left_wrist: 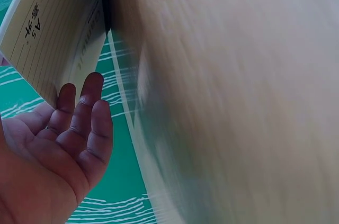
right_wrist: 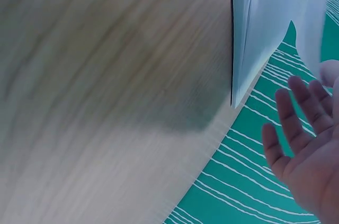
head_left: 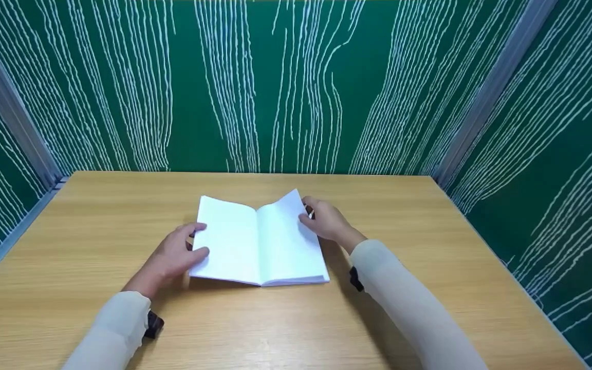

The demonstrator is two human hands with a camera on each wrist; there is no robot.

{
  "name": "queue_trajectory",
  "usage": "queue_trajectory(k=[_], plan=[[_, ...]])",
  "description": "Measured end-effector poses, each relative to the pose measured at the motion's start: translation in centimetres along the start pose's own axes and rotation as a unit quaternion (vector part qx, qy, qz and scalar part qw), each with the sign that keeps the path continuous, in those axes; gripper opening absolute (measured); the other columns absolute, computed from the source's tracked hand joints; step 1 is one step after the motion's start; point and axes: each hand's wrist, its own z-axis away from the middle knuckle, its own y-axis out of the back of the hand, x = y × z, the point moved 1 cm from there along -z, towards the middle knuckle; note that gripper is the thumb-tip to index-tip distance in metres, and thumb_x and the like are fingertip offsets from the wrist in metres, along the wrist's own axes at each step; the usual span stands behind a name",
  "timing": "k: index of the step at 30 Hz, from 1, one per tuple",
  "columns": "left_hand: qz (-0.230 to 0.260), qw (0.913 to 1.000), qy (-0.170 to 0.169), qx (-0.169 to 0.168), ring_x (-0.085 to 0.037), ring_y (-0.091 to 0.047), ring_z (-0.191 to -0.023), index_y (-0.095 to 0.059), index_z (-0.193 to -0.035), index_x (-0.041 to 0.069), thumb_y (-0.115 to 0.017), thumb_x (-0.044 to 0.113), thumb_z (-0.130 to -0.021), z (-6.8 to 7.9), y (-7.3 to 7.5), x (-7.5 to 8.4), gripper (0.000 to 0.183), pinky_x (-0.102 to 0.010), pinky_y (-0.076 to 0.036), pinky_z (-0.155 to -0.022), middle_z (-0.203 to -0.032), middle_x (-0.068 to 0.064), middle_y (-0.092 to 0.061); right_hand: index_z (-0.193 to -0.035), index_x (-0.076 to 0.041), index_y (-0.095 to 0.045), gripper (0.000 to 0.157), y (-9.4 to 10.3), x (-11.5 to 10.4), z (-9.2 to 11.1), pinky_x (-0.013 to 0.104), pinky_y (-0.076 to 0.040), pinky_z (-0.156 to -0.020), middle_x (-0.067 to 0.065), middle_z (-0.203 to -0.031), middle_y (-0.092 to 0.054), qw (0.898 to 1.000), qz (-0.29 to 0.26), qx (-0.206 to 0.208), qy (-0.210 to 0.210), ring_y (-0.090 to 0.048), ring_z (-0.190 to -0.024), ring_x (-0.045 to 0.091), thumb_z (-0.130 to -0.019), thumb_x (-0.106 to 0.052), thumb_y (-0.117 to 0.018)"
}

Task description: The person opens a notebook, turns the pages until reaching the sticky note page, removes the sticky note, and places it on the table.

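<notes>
An open notebook (head_left: 229, 241) with blank white pages lies in the middle of the wooden table. My left hand (head_left: 175, 252) grips its left edge, thumb on the page and fingers at the margin. In the left wrist view the underside of the notebook's left part (left_wrist: 58, 33) shows printed lines and the mark A5, raised off the table. My right hand (head_left: 329, 221) pinches the outer edge of the right page (head_left: 288, 241), whose upper corner lifts up. From the right wrist, the lifted page (right_wrist: 310, 17) curves away from the stack beneath, the other fingers spread below.
The wooden table (head_left: 275, 329) extends around the notebook on all sides. Behind it and to the right stand green panels (head_left: 193, 103) with wavy white lines, joined by grey metal posts (head_left: 486, 103). A dark device (head_left: 153, 325) sits at the left wrist.
</notes>
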Motion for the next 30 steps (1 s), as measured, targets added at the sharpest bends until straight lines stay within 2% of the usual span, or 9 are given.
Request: queue_trajectory(k=[3,8,11,15,19,25,30], plan=[[0.002,1.0,0.009,-0.001,-0.03,-0.05,-0.112,-0.042,-0.143,0.016,-0.062,0.031,-0.087,0.1,0.0,0.0,0.061,-0.047,-0.044,-0.099,-0.14,-0.012,-0.044,-0.133,-0.015,-0.052,0.039,-0.1,0.0,0.0,0.036,-0.052,-0.087,0.004,-0.114,-0.063,1.0,-0.022,-0.012,0.017,-0.059,-0.099,0.019,-0.098,-0.033,-0.051],[0.004,0.9998,0.018,-0.005,-0.03,-0.047,-0.119,-0.04,-0.144,0.018,-0.062,0.031,-0.088,0.1,-0.1,0.0,0.062,-0.052,-0.039,-0.106,-0.146,-0.011,-0.04,-0.136,-0.019,-0.05,0.043,-0.4,-0.4,0.3,0.044,-0.04,-0.108,0.004,-0.135,-0.056,0.997,-0.056,-0.037,0.043,-0.052,-0.126,0.021,-0.103,-0.042,-0.036],[0.003,0.9999,0.015,-0.007,-0.031,-0.045,-0.121,-0.039,-0.145,0.018,-0.062,0.032,-0.088,0.0,-0.1,0.0,0.062,-0.053,-0.037,-0.108,-0.148,-0.012,-0.039,-0.131,-0.024,-0.053,0.037,-0.6,-0.8,0.6,0.043,-0.043,-0.105,0.002,-0.127,-0.06,0.995,-0.067,-0.05,0.052,-0.055,-0.119,0.02,-0.103,-0.04,-0.034],[0.003,0.9998,0.015,-0.009,-0.031,-0.047,-0.12,-0.039,-0.145,0.019,-0.062,0.033,-0.088,0.0,-0.1,0.0,0.063,-0.052,-0.038,-0.107,-0.147,-0.011,-0.039,-0.128,-0.028,-0.055,0.031,-1.0,-1.5,0.7,0.04,-0.048,-0.096,-0.001,-0.121,-0.061,0.994,-0.066,-0.063,0.06,-0.056,-0.105,0.018,-0.103,-0.037,-0.038],[0.002,0.9998,0.015,-0.009,-0.031,-0.048,-0.119,-0.039,-0.146,0.021,-0.064,0.037,-0.088,0.0,-0.1,-0.2,0.065,-0.052,-0.041,-0.105,-0.147,-0.011,-0.04,-0.127,-0.03,-0.055,0.031,-1.2,-2.3,0.8,0.037,-0.05,-0.089,-0.002,-0.12,-0.06,0.994,-0.045,-0.07,0.072,-0.056,-0.1,0.017,-0.101,-0.039,-0.044],[-0.001,0.9998,0.015,-0.008,-0.03,-0.049,-0.117,-0.034,-0.148,0.024,-0.064,0.042,-0.088,-0.1,0.1,-0.2,0.07,-0.048,-0.045,-0.1,-0.144,-0.011,-0.041,-0.125,-0.029,-0.056,0.028,-1.4,-3.5,1.0,0.034,-0.049,-0.08,-0.001,-0.111,-0.06,0.991,-0.015,-0.075,0.112,-0.056,-0.091,0.017,-0.1,-0.035,-0.047],[0.001,0.9999,0.014,-0.004,-0.028,-0.053,-0.111,-0.03,-0.15,0.025,-0.066,0.044,-0.087,-0.2,0.1,-0.1,0.075,-0.04,-0.051,-0.091,-0.138,-0.012,-0.045,-0.125,-0.026,-0.057,0.028,-1.7,-4.3,1.3,0.032,-0.051,-0.079,-0.001,-0.113,-0.06,0.985,0.006,-0.081,0.149,-0.058,-0.088,0.015,-0.099,-0.029,-0.049]])
